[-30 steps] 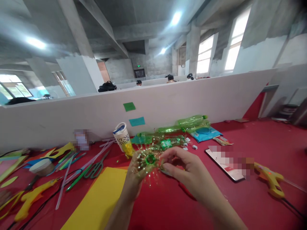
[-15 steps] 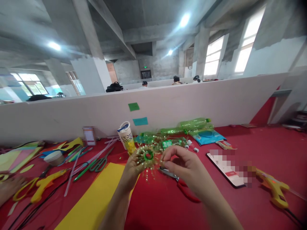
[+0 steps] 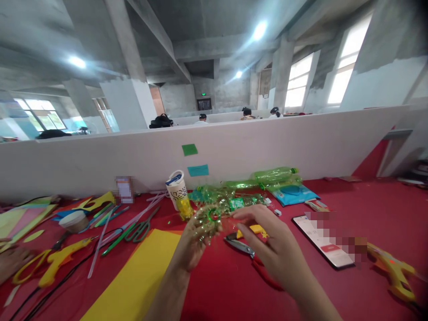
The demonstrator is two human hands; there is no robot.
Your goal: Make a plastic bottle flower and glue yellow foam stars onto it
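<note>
My left hand (image 3: 194,243) is closed on a green plastic piece (image 3: 214,215) with a round bottle neck at its centre and curled strips around it. My right hand (image 3: 264,232) is just right of the piece, with thumb and forefinger apart and nothing visible between them. Below and behind the right hand lie red-handled scissors (image 3: 245,248) and a yellow cutter (image 3: 254,230). Green plastic bottles (image 3: 276,174) lie behind the hands, by the partition. A patterned white cup (image 3: 176,189) stands behind the left hand.
Yellow paper (image 3: 137,276), green scissors (image 3: 142,227) and a yellow glue gun (image 3: 63,261) lie to the left, near another person's hand (image 3: 15,263). A phone (image 3: 323,243), a blue packet (image 3: 294,195) and a second glue gun (image 3: 393,267) are on the right.
My right thumb and forefinger have parted and moved slightly away from the green piece. My left hand has turned the piece and shifted it a little right. The yellow cutter has come into view.
</note>
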